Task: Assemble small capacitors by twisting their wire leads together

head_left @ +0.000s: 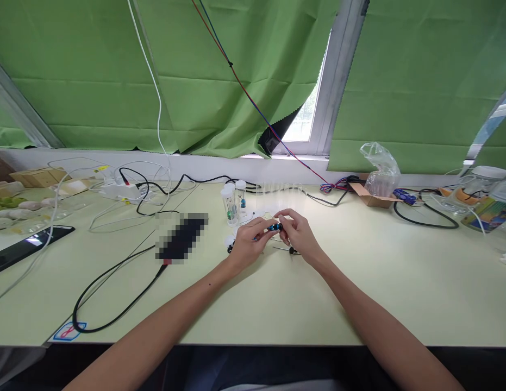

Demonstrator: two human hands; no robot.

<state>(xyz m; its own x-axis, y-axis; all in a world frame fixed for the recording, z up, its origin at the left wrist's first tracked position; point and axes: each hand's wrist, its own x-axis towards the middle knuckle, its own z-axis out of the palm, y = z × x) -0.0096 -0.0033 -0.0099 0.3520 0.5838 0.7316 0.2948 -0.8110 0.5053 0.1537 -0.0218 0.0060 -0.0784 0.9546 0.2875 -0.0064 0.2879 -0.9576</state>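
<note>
My left hand (249, 242) is closed, its fingertips pinching a small blue-and-black cylindrical part (274, 227). My right hand (297, 234) meets it from the other side, fingers closed on the dark end of the same part. Below the right fingers, a thin metal rod with a black knob (292, 250) lies on the table. Just beyond my left hand stand clear tubes with white caps (230, 207), one with green inside, and another capped tube (241, 196) with blue inside. A small white-and-black piece (229, 243) is partly hidden by the left hand.
Several clear, hard-to-see tubes (277, 196) stand behind the hands. To the left are a blurred-out dark device (183, 237) on a black cable, a phone (32, 244) and a white power strip (121, 190). At right are a cardboard box (373, 198) and clear jars (467, 190).
</note>
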